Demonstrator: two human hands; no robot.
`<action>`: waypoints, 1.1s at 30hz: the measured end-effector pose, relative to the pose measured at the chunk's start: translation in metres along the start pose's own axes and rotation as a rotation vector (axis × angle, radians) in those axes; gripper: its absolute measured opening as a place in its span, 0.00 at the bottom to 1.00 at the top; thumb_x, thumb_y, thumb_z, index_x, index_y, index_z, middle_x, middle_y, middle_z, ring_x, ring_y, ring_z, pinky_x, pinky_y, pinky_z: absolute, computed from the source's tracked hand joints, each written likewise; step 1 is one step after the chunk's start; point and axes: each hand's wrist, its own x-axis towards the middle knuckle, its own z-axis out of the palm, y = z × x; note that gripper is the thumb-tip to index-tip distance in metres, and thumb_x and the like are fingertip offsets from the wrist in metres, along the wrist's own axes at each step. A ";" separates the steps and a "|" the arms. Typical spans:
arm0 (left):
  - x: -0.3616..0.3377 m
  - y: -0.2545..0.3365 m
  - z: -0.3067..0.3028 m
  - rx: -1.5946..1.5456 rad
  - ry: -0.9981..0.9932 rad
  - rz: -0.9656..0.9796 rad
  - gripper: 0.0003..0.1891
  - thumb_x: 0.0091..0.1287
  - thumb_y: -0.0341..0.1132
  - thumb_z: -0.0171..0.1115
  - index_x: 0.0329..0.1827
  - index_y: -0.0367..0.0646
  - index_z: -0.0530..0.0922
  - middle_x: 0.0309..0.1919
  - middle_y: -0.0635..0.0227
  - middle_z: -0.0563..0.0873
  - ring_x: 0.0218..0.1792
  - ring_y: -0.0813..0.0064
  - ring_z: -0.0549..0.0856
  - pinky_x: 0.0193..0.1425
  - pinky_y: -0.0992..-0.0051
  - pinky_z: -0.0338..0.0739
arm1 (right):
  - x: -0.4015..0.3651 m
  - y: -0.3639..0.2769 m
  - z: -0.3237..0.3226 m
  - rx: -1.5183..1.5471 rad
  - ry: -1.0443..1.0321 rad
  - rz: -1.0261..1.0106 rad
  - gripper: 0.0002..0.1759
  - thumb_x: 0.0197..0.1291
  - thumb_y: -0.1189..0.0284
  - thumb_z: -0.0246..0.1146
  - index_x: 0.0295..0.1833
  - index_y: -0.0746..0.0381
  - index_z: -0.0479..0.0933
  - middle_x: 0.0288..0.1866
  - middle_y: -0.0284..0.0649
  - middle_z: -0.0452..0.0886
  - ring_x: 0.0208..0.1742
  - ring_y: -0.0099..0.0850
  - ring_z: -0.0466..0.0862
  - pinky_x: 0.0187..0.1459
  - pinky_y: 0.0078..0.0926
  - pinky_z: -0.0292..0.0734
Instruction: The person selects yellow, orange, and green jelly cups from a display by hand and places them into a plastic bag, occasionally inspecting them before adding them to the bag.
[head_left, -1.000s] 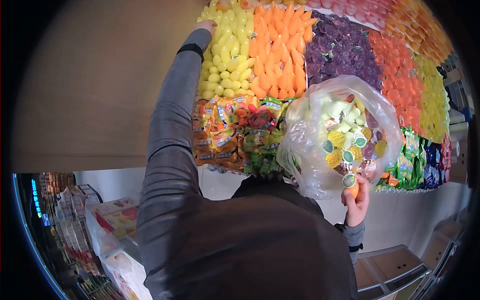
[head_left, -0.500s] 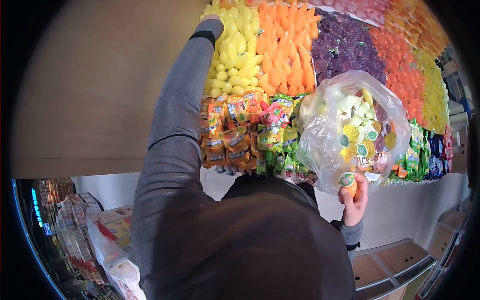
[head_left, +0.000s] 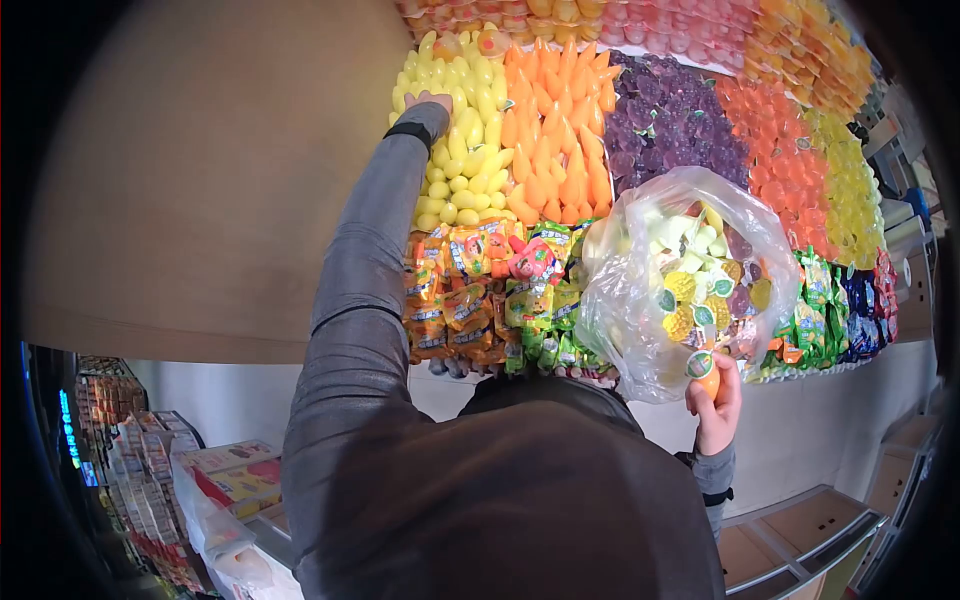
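A sweet display seen from a head camera, with a grey-sleeved arm being stretched out at 11 o'clock. The left hand (head_left: 430,100) is being pressed into a heap of yellow fruit-shaped jellies (head_left: 462,165). Its fingers are being hidden by the sleeve and the heap, so whether they are apart or together cannot be told.

At 4 o'clock, the right hand (head_left: 722,405) is being kept clamped on the edge of a clear plastic bag (head_left: 630,300), and a small orange jelly (head_left: 706,376) with a green-and-white lid is being pinched in the same grip. The bag is being held just in front of the display and is being filled out by mixed jellies in pale green, yellow and purple.

Just beside the yellow heap, at 12 o'clock, orange carrot-shaped jellies (head_left: 555,150) are being shown, then purple grape-shaped jellies (head_left: 670,125) at 1 o'clock. Colourful sweet packets (head_left: 480,290) are being stacked below them.

The bag is being judged thin, soft and slippery, and fairly heavy for its film, so it is best being gripped at its gathered edge rather than its bulging side. The jellies are being judged light, smooth and squashy, best pinched round the body, away from the lid.
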 end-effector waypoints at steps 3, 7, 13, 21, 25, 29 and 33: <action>-0.005 -0.002 -0.017 0.049 -0.052 0.050 0.12 0.54 0.35 0.66 0.42 0.52 0.83 0.46 0.61 0.83 0.56 0.61 0.76 0.63 0.61 0.61 | 0.000 -0.001 0.001 -0.010 0.014 0.000 0.22 0.56 0.81 0.53 0.58 0.64 0.64 0.33 0.32 0.70 0.23 0.16 0.65 0.24 0.13 0.60; 0.024 -0.032 -0.017 -0.250 -0.087 0.172 0.12 0.51 0.37 0.70 0.38 0.48 0.83 0.37 0.63 0.86 0.42 0.62 0.83 0.50 0.66 0.74 | 0.000 0.003 -0.003 -0.012 0.028 -0.001 0.22 0.56 0.80 0.53 0.58 0.63 0.64 0.32 0.31 0.70 0.23 0.16 0.65 0.24 0.12 0.60; 0.042 -0.053 -0.016 -0.556 -0.040 0.085 0.18 0.49 0.45 0.73 0.37 0.44 0.83 0.37 0.63 0.86 0.40 0.65 0.85 0.48 0.69 0.77 | -0.004 0.011 0.005 -0.003 0.038 0.007 0.23 0.56 0.79 0.54 0.59 0.63 0.64 0.29 0.30 0.69 0.23 0.16 0.65 0.24 0.12 0.60; 0.050 -0.039 -0.017 -0.295 -0.069 0.028 0.24 0.47 0.48 0.71 0.46 0.47 0.83 0.41 0.61 0.86 0.41 0.65 0.84 0.50 0.70 0.77 | -0.015 0.011 0.028 -0.044 0.018 0.010 0.23 0.56 0.78 0.57 0.59 0.63 0.64 0.35 0.32 0.71 0.24 0.16 0.66 0.24 0.13 0.60; 0.016 -0.042 -0.060 -0.339 0.084 -0.008 0.20 0.58 0.32 0.56 0.55 0.45 0.79 0.49 0.56 0.83 0.49 0.60 0.83 0.54 0.69 0.76 | -0.026 0.009 0.015 -0.039 0.061 -0.005 0.23 0.57 0.76 0.60 0.58 0.63 0.65 0.37 0.32 0.71 0.25 0.16 0.67 0.24 0.12 0.61; 0.044 -0.042 0.031 -0.033 -0.054 0.072 0.22 0.65 0.38 0.47 0.61 0.39 0.73 0.61 0.51 0.74 0.62 0.55 0.73 0.64 0.62 0.69 | -0.024 -0.013 0.008 0.015 0.035 0.003 0.22 0.56 0.78 0.59 0.57 0.62 0.65 0.37 0.31 0.71 0.27 0.16 0.68 0.27 0.12 0.62; -0.009 -0.042 0.016 -0.591 0.216 -0.082 0.26 0.66 0.40 0.42 0.65 0.39 0.67 0.67 0.52 0.67 0.68 0.53 0.65 0.69 0.58 0.63 | -0.001 -0.022 0.003 0.055 -0.081 -0.039 0.23 0.56 0.78 0.59 0.58 0.62 0.65 0.37 0.31 0.71 0.26 0.16 0.67 0.26 0.12 0.62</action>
